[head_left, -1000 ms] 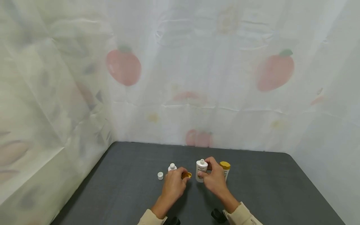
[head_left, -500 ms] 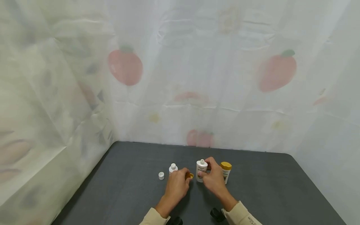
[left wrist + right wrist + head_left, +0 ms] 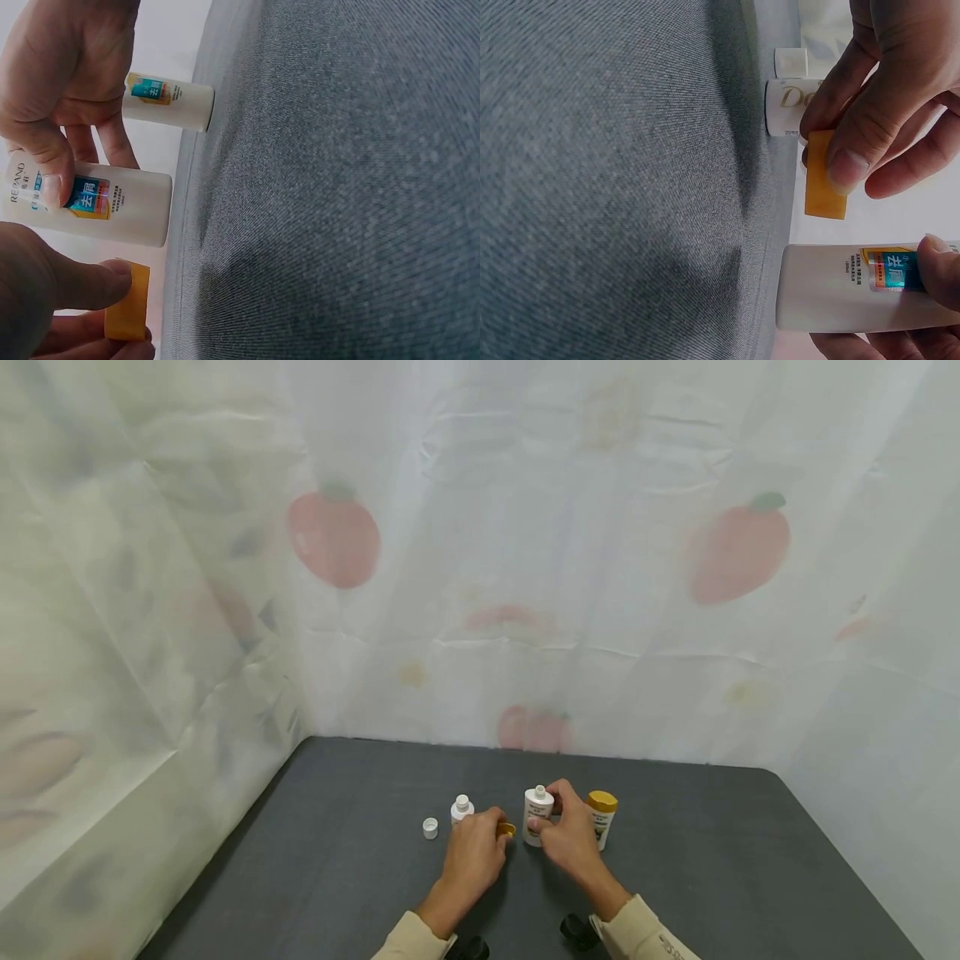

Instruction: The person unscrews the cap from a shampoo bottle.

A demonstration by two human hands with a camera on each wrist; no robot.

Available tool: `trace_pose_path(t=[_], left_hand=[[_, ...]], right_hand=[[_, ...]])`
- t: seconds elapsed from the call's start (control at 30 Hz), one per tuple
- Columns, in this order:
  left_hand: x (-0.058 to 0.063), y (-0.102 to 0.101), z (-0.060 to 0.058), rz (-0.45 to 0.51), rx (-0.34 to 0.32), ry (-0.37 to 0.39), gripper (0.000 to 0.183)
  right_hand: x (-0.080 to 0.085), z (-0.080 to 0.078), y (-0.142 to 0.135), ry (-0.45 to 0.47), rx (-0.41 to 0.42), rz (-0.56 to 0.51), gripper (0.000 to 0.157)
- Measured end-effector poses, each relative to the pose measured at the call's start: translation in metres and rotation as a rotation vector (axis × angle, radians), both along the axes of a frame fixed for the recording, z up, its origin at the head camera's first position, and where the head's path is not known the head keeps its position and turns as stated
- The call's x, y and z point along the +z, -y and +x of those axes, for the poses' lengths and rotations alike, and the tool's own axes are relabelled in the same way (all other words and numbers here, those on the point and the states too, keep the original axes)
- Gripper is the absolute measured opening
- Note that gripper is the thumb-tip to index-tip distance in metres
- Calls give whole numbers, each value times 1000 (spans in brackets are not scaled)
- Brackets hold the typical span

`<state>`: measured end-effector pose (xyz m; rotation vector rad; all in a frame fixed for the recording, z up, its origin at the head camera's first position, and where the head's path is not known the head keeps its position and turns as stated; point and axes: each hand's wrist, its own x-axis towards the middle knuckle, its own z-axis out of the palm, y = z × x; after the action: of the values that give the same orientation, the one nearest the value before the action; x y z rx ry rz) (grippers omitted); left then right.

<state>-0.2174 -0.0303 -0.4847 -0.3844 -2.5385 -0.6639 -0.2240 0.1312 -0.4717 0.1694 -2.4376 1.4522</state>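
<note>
My left hand (image 3: 472, 856) pinches a yellow cap (image 3: 508, 830) between thumb and fingers; the cap's side faces the right wrist view. My right hand (image 3: 573, 837) grips a white shampoo bottle (image 3: 817, 289) by its sides, thumb across the blue and orange label. The bottle stands upright with its narrow neck (image 3: 539, 791) bare, its base close to the table. A gap separates the cap from the bottle, with the cap on the left and lower than the neck. My left hand partly hides another white bottle (image 3: 461, 808).
Just behind my right hand stands a white bottle with a yellow cap (image 3: 602, 802). A small white cap (image 3: 430, 828) lies left of the partly hidden bottle, which bears gold lettering. The dark grey table (image 3: 337, 860) meets printed curtains (image 3: 480, 568) at the back and sides.
My left hand has shifted slightly to the right with the yellow cap. My right hand and its bottle have stayed nearly still. The head view has turned a little.
</note>
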Motion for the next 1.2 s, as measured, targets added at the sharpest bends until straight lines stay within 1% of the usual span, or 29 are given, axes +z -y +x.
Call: trace_pose_path(t=[0.3, 0.5, 0.7, 1.0, 1.2], left_hand=[[0, -2, 0, -27, -4, 30, 20], [-1, -4, 0, -26, 5, 44, 20], [-4, -5, -2, -16, -5, 28, 20], [-9, -3, -3, -20, 6, 15, 21], [-9, -4, -4, -21, 3, 22, 21]], right_hand=[[-4, -2, 0, -1, -11, 14, 33], [-7, -3, 0, 1, -13, 27, 33], [-10, -3, -1, 10, -15, 17, 33], [-11, -4, -3, 28, -2, 7, 33], [-12, -4, -2, 31, -4, 9, 32]])
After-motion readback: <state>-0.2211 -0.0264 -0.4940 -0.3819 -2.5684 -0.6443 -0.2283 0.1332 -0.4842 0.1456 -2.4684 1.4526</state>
